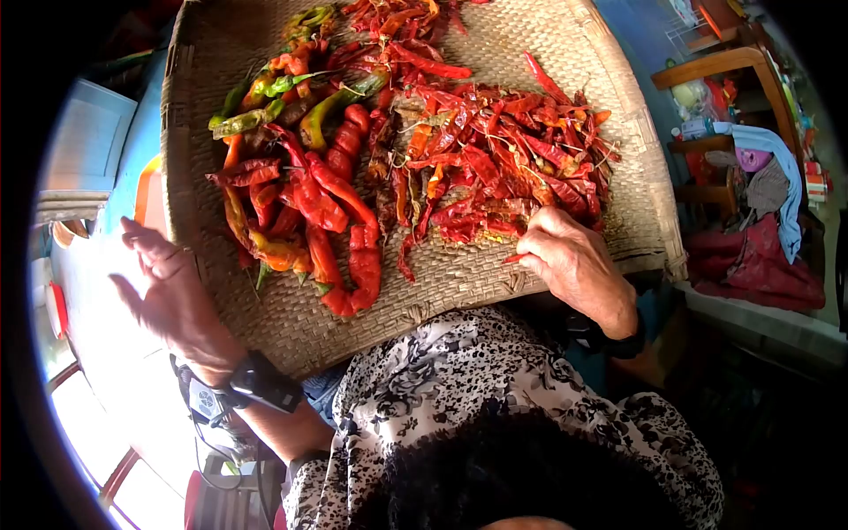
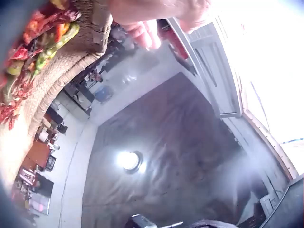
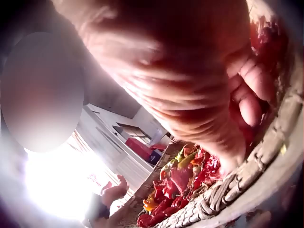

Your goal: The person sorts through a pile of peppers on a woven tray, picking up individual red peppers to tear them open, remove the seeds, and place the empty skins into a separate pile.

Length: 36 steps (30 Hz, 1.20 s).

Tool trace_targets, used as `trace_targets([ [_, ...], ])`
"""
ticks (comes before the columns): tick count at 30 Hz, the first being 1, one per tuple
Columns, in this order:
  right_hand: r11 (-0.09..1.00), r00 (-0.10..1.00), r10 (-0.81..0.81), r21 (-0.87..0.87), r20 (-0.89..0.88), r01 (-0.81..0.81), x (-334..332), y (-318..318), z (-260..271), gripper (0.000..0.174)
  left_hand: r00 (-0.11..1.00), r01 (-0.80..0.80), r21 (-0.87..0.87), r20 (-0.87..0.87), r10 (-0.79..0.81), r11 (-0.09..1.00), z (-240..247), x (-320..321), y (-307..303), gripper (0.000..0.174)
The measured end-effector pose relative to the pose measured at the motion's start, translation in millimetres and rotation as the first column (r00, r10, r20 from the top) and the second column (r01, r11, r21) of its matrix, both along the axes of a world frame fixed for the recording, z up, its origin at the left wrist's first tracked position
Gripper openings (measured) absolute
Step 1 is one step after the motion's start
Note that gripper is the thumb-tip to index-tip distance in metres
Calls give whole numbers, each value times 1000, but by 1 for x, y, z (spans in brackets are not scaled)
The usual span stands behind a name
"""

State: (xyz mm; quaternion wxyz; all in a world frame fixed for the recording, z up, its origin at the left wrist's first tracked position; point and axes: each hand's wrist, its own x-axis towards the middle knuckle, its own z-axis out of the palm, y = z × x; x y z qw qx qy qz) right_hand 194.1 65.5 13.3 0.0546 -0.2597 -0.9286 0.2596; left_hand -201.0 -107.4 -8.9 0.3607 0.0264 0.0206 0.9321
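A woven basket tray holds red chili peppers. Dried, wrinkled chilies lie in a heap on its right side; larger, fresher peppers, red with some green and orange, lie on its left. My right hand is at the near edge of the dried heap, fingers curled, pinching a small red chili whose tip shows past the thumb. In the right wrist view the palm and wrist cover much of the heap. My left hand is held beyond the tray's left rim, fingers spread and holding nothing.
The tray's near rim lies against the person's patterned top. A wooden chair with cloths draped over it stands at the right. Bright windows are at the lower left, and a pale blue cabinet at the upper left.
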Motion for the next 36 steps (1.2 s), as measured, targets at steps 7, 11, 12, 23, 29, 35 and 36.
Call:
trace_targets([
  [7,968,973,-163,-215,-164,126,-13,-3,10,8,719,-63,-593,-585,-376,803,25,121,55,28],
  [11,976,970,-128,-200,-208,85,-29,-9,27,10,-131,-301,-481,-835,-535,824,20,170,69,35],
  [12,976,962,-122,-207,-243,72,-31,-11,27,10,-112,-247,-539,-810,-576,806,19,182,70,37],
  [23,884,804,-279,-468,-525,2,-51,-10,19,11,101,-70,-677,-735,-670,732,-6,181,72,8],
  [29,861,836,-342,-500,-429,96,-65,-10,-4,19,249,39,-762,-619,-745,646,-11,185,70,29],
  [35,971,904,-211,-190,-373,148,-66,0,-15,11,-198,-59,-637,-747,-635,768,-11,183,70,35],
  [36,973,921,-170,-208,-352,100,-67,2,-17,10,-257,-68,-593,-766,-589,802,-10,185,71,28],
])
